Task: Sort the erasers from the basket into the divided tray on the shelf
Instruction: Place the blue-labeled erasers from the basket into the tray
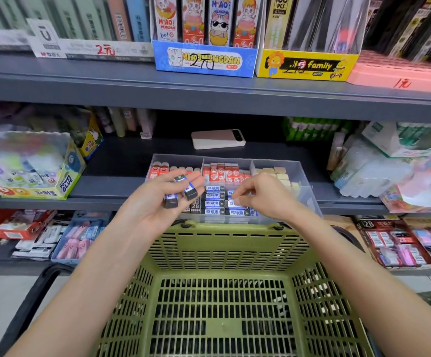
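Three erasers (181, 192) cupped in left hand (155, 207), right hand (259, 195) pinching eraser (233, 203) in tray (304, 176)

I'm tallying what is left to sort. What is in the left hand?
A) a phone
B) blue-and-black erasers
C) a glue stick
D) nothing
B: the left hand, palm up, holds a few blue-and-black erasers on its fingers.
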The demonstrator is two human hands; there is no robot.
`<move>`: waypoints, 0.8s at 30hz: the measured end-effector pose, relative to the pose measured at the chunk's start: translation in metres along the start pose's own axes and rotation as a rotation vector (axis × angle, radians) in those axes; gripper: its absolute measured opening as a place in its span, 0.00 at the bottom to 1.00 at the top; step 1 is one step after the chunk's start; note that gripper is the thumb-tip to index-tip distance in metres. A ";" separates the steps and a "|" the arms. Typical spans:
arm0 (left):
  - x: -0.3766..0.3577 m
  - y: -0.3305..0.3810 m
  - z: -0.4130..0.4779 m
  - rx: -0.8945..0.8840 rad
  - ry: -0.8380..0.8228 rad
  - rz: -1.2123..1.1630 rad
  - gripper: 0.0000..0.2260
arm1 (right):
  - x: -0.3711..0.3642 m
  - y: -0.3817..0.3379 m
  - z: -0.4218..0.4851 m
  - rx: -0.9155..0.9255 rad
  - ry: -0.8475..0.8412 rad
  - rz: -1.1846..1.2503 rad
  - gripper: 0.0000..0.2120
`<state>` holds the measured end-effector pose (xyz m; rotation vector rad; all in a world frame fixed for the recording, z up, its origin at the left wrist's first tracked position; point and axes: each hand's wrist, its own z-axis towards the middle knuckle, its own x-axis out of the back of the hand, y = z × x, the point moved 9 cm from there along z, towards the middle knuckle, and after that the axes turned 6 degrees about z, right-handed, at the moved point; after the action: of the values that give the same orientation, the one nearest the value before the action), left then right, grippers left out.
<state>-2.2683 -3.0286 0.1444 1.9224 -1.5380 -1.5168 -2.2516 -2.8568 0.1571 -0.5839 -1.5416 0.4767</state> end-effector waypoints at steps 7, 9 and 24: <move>-0.005 -0.002 0.002 -0.031 -0.025 -0.045 0.10 | 0.002 -0.001 -0.004 0.076 0.151 -0.248 0.09; -0.009 -0.002 0.002 -0.053 -0.053 -0.031 0.10 | 0.012 -0.012 -0.011 0.117 0.273 -0.150 0.10; -0.031 -0.014 0.000 0.005 -0.102 0.124 0.13 | 0.037 -0.024 -0.029 0.058 0.301 0.682 0.14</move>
<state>-2.2569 -2.9971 0.1515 1.7413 -1.6707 -1.5814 -2.2247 -2.8540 0.2021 -1.0891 -1.0124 0.8989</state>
